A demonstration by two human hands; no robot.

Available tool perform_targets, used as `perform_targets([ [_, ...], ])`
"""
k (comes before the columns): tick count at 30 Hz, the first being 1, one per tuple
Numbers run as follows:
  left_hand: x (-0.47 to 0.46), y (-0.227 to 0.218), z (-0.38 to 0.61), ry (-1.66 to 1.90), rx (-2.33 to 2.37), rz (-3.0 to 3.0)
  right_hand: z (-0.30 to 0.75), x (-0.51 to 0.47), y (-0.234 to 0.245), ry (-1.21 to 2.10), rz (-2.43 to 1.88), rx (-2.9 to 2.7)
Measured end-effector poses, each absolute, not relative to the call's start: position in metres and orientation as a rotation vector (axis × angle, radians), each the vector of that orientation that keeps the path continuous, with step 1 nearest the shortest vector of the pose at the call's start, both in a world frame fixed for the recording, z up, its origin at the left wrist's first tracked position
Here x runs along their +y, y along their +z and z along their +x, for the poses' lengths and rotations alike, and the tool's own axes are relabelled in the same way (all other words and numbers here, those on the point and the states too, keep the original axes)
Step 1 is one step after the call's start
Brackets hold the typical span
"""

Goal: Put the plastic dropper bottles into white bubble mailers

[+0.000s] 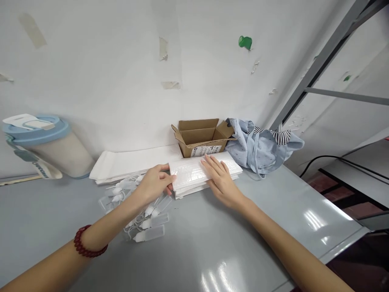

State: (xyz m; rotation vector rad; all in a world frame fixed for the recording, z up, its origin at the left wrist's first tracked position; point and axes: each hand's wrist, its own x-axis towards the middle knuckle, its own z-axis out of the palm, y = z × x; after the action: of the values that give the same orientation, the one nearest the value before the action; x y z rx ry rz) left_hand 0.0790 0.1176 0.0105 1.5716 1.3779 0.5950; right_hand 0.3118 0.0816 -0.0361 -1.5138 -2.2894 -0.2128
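Note:
A stack of white, glossy plastic-wrapped packets (190, 172) lies on the grey table in front of a cardboard box. My left hand (156, 181) pinches the stack's left end between thumb and fingers. Flat across the stack's right half rests my right hand (221, 180), fingers stretched out on the top packet. Several small clear squeeze bottles with white caps (154, 233) lie in a loose heap under and beside my left forearm. Behind that heap, a second pile of flat white packets (127, 162) lies along the wall.
The open cardboard box (200, 140) with a printed label stands against the wall. To its right lies a bundled light-blue cloth (261, 146) with straps. A large blue-lidded tumbler (57, 150) stands at far left. A grey metal frame (322, 61) rises past the table's right edge.

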Motion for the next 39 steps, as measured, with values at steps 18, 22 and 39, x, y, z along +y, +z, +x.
perform_targets([
  [18,0.184,0.020,0.010,0.200,1.710,2.439,0.307,0.070,-0.027,-0.183,-1.357,-2.298],
  [22,0.185,0.021,0.012,0.154,1.657,2.536,0.305,0.068,-0.025,-0.193,-1.383,-2.333],
  [39,0.182,0.032,0.017,-0.080,1.669,2.710,0.303,0.069,-0.025,-0.364,-1.396,-2.332],
])
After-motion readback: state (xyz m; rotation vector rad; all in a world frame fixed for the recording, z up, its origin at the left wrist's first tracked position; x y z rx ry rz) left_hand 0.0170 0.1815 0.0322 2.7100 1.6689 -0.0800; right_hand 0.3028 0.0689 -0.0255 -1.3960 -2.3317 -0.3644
